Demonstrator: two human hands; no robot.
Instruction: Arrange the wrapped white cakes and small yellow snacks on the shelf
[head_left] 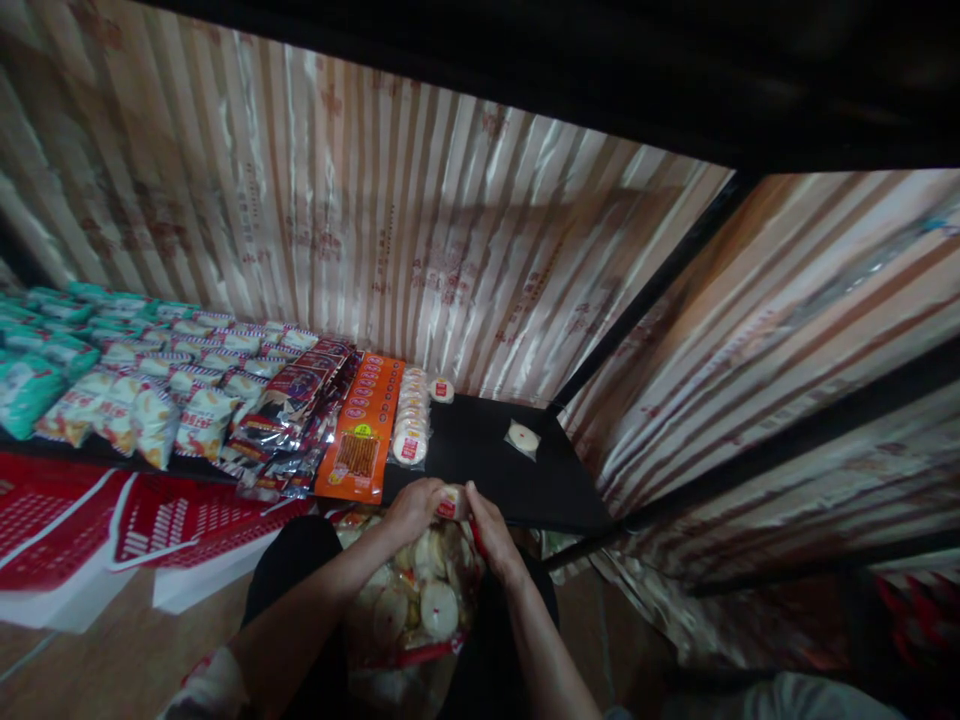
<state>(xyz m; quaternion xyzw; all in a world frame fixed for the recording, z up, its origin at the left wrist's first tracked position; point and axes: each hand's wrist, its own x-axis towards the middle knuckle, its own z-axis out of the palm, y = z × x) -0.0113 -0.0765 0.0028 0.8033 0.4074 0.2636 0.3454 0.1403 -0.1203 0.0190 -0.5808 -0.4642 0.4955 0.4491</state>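
Observation:
Between my left hand (412, 508) and my right hand (487, 522) is a small round wrapped snack (450, 503) with a red label, held at the front edge of the black shelf (480, 470). The fingers of both hands close on it from either side. Under my hands, between my knees, a large clear bag (401, 580) with red trim holds several more pale round snacks. Just beyond my left hand a row of the same wrapped snacks (412, 420) stands on the shelf. One snack (441, 390) lies behind that row, and another (523, 437) lies flat to the right.
Left of the row lie a large orange packet (360, 430), dark shiny packets (296, 400), white puffy bags (206, 415) and teal bags (30, 385). Red baskets (180, 520) stand below the shelf. A black frame post (652, 290) and corrugated wrapping (450, 220) bound the back and right.

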